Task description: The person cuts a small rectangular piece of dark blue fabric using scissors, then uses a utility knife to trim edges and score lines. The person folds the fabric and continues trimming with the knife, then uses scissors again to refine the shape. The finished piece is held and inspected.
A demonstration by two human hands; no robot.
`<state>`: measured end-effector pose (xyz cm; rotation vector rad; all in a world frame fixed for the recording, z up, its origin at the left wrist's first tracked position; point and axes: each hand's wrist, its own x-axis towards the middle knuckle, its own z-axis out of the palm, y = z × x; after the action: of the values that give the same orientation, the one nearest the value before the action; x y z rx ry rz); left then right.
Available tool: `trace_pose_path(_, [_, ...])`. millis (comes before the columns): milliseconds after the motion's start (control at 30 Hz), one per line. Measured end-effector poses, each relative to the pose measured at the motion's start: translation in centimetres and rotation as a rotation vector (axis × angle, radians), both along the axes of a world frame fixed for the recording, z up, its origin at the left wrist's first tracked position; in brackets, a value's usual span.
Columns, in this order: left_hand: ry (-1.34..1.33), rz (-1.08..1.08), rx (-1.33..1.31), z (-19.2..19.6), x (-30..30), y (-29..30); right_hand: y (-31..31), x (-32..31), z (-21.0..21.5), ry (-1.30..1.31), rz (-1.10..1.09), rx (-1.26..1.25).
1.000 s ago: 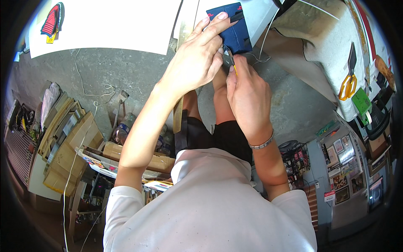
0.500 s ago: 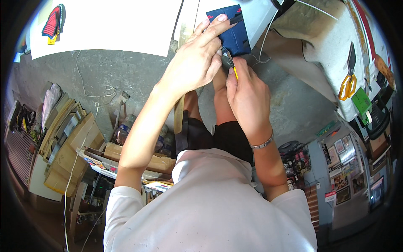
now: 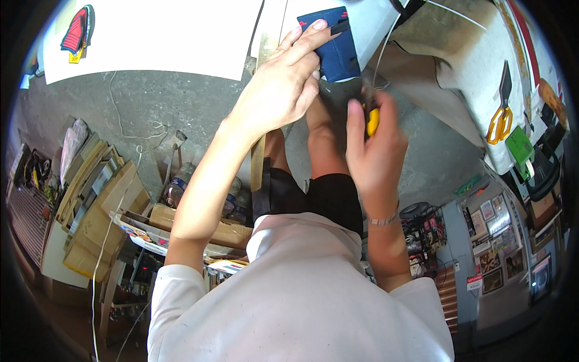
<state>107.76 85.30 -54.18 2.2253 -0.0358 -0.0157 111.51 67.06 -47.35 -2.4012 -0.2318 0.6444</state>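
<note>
The left hand [image 3: 280,87] presses the blue cloth [image 3: 341,53] under its fingers — pinching or not, I can't tell. Beside it, the right hand [image 3: 381,154] grips a yellow tool [image 3: 373,122]. The cloth looks light, soft — hold its edges.

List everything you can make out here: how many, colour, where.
Worktop: one, white, upper left
Fabric piece: one, dark blue, top centre
Hand tool: one, yellow and dark, right of centre
Striped piece: one, red and black, on worktop
Scissors: one, orange-handled, upper right
Flat object: one, green, below scissors
Wooden strip: one, tan, centre left
Cardboard sheets: several, brown, left
Bottles: several, clear, left of centre
Cord: count unclear, white, left
Framed pictures: several, mixed, lower right
Shorts: one, black, centre
Shirt: one, white, bottom
Wristband: one, silvery, right wrist
Left hand: one, bare, on fabric piece
Right hand: one, bare, blurred, gripping hand tool
</note>
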Motion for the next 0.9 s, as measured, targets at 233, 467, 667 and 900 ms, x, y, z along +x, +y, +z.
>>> trace_pose_path(233, [-0.021,0.013,-0.004,-0.4,0.0,0.2,1.8,2.0,-6.7,-0.167,-0.077,0.170])
trace_pose_path(467, [-0.003,-0.016,0.046,0.0,0.1,0.9,2.1,2.2,-5.6,-0.156,-0.013,0.133])
trace_pose_path(667, [0.030,-0.053,0.092,0.6,0.7,1.5,1.6,2.3,-6.0,-0.190,0.046,0.105])
trace_pose_path(900, [0.039,-0.081,0.127,1.1,0.9,1.6,0.1,-1.4,-2.3,0.073,0.085,-0.086])
